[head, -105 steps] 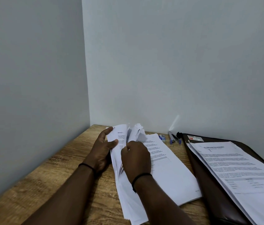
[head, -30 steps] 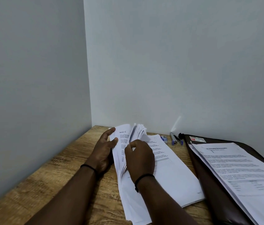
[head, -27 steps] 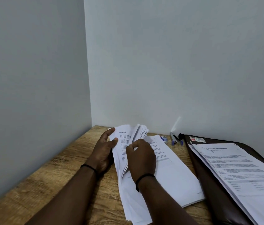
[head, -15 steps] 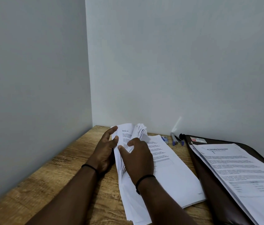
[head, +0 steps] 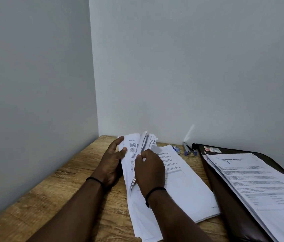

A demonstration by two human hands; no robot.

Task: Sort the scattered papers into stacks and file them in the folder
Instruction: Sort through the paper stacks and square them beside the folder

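White printed papers (head: 181, 186) — dark brown folder (head: 225, 194), wood-grain table (head: 54, 194)

Dim, even indoor light with a cool grey cast; no glare. A faint bright streak marks the wall (head: 190, 131). Soft shadows, slight blur, wide-angle bending at the edges.

"Section" heads lifted sheet (head: 132, 145); other txt unreadable.

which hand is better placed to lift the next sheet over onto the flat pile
Right, probably. The right hand is curled at the fanned sheets, beside the flat pile. The left hand holds the bundle's outer edge, farther from that pile.
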